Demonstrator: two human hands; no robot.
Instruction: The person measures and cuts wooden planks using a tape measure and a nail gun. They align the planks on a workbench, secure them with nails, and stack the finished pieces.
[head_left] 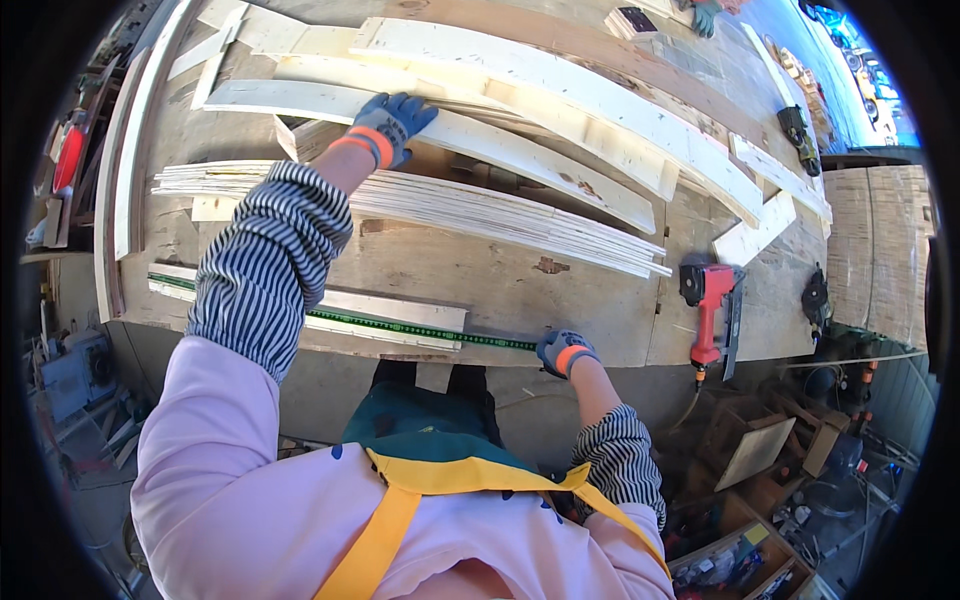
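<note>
Two hands: left on plank, right gripping tape.

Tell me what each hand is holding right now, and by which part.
Left hand lies on a long pale board, near its left end. Right hand pinches the green tape measure at its right end.

head cam | worn high, looks steeply down | workbench close | 1 view only

Gloved left hand flat on a pale plank — right hand on the green tape measure.
</note>
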